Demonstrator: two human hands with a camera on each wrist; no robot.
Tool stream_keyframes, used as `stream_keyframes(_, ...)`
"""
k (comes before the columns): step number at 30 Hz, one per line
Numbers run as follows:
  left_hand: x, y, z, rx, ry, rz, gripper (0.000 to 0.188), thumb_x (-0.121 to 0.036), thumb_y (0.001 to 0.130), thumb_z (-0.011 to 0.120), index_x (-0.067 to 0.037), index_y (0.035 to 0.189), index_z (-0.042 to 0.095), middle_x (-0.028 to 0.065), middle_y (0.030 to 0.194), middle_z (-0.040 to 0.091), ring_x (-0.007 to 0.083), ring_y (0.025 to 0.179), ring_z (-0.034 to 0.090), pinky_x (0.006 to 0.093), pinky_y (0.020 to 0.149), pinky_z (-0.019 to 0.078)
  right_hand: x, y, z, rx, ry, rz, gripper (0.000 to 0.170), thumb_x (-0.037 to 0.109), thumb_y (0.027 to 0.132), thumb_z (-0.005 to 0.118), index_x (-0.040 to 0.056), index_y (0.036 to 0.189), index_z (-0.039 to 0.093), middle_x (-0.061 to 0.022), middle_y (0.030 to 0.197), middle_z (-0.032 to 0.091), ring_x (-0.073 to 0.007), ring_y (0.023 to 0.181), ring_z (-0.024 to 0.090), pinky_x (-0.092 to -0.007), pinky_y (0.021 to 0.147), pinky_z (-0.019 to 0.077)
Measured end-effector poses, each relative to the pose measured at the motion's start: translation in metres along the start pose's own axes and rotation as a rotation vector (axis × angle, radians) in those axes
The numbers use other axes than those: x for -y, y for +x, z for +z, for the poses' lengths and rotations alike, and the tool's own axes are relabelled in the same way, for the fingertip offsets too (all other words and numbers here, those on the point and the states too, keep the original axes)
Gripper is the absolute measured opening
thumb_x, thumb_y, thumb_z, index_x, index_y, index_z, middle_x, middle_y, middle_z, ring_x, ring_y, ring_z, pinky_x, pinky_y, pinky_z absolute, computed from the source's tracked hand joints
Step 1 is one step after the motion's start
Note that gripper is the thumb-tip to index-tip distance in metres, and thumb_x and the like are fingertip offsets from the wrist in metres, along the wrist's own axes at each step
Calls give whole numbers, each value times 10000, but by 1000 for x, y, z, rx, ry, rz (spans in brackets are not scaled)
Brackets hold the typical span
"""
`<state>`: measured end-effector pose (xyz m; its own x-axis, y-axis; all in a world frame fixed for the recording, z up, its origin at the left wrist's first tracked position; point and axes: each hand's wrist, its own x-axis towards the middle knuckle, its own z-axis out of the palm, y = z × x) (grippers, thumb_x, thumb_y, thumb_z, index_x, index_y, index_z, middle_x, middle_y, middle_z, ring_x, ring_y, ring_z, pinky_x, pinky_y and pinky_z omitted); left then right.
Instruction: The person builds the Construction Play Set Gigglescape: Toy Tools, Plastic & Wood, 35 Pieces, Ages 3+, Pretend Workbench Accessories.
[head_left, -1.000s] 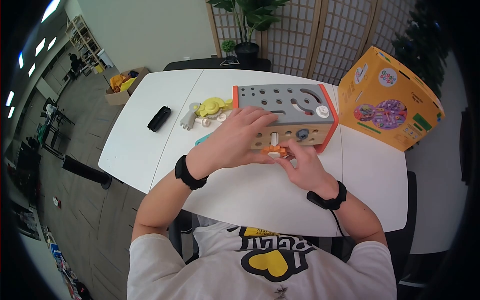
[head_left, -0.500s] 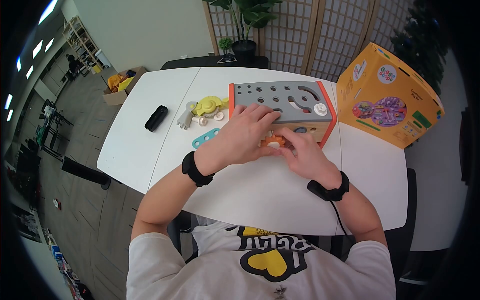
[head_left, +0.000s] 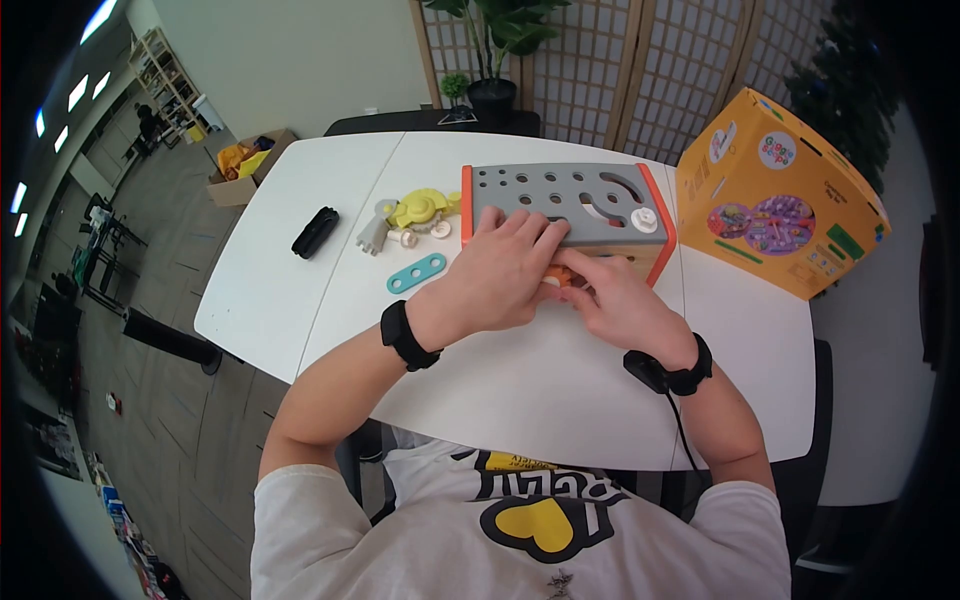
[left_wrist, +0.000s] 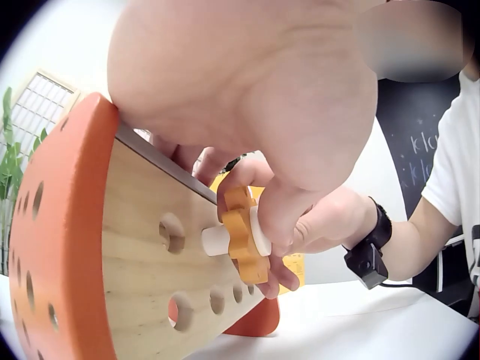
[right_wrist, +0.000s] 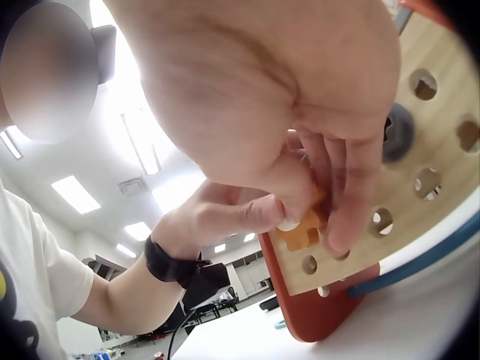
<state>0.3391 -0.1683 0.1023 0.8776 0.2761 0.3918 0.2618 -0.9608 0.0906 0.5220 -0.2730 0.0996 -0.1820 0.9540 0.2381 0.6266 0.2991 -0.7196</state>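
Note:
A toy workbench with a grey top (head_left: 545, 180), red ends and a wooden side (left_wrist: 150, 277) stands on the table. An orange gear (left_wrist: 244, 236) with a white bolt (left_wrist: 215, 241) through it is at that side, the shaft pointing into the wood. My right hand (head_left: 635, 310) pinches the gear between thumb and curled fingers, seen in the right wrist view. My left hand (head_left: 495, 270) rests its fingers on the grey top, its thumb pressing the bolt's round head. A grey nut (right_wrist: 397, 133) sits on the side. The gear is partly hidden by fingers.
Left of the workbench lie a yellow toy piece (head_left: 418, 208), a grey claw-like piece (head_left: 375, 232), small cream pieces and a teal strip (head_left: 416, 273). Farther left is a black case (head_left: 316, 233). A large orange box (head_left: 780, 200) stands at the right.
The gear and bolt have moved closer to the workbench's wooden side, both hands going with them. My left hand has shifted slightly right, uncovering the teal strip.

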Motion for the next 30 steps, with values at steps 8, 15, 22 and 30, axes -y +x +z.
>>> stream_keyframes(8, 1, 2, -1, 34, -38, -31, 645, -260, 838, 819, -42, 1368, 523, 112, 1147, 617, 293, 1074, 593, 406, 922, 378, 11, -10, -13, 19, 37, 153, 355, 64, 967, 623, 39, 1315, 559, -249, 942, 735, -381, 904, 740, -429, 778, 573)
stream_keyframes(15, 20, -5, -21, -46, -295, -10, 416, -266, 895, 782, -64, 1238, 663, 111, 1267, 653, 295, 1192, 604, 398, 1008, 454, 1, -7, -52, -336, -208, 38, 212, 129, 960, 664, 7, 1132, 676, -175, 1062, 733, -299, 868, 711, -355, 736, 569)
stream_keyframes(22, 140, -30, -30, -88, -157, -578, 295, -147, 939, 666, -44, 1213, 705, 154, 1100, 734, 315, 1000, 699, 426, 901, 553, -42, 4, -62, -346, -385, 27, 337, 240, 1005, 618, 44, 1270, 688, -191, 1404, 624, -341, 1396, 503, -427, 1120, 433)
stream_keyframes(30, 223, -66, -1, 412, 77, -914, 569, -162, 841, 682, -132, 1405, 609, 180, 1209, 724, 337, 1153, 685, 418, 975, 568, -46, 7, -56, -268, -409, 54, 364, 267, 1032, 577, 67, 1321, 675, -190, 1460, 587, -342, 1467, 436, -437, 1172, 388)
